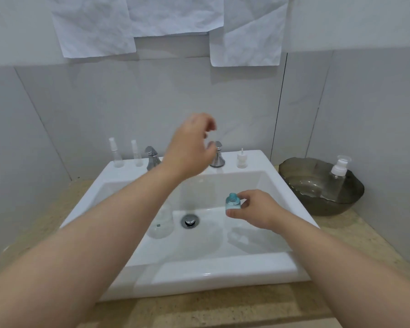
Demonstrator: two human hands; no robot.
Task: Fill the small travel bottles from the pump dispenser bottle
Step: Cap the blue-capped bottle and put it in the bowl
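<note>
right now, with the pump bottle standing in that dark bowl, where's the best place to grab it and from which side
Probably the clear body of the pump bottle, just under its white collar. Come from above and the sink side: it stands roughly upright against the far wall of the dark bowl, whose rim blocks a low sideways approach. The right hand would first have to set down the small teal bottle.

A bathroom: white ceramic sink [223,273] with chrome tap handles [217,154], tiled wall [104,102], stone-look table [234,308].

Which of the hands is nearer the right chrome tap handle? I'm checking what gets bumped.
Left. The left hand is raised just beside the right tap handle, overlapping it in view. The right hand is lower, over the basin, holding the small blue bottle.
</note>
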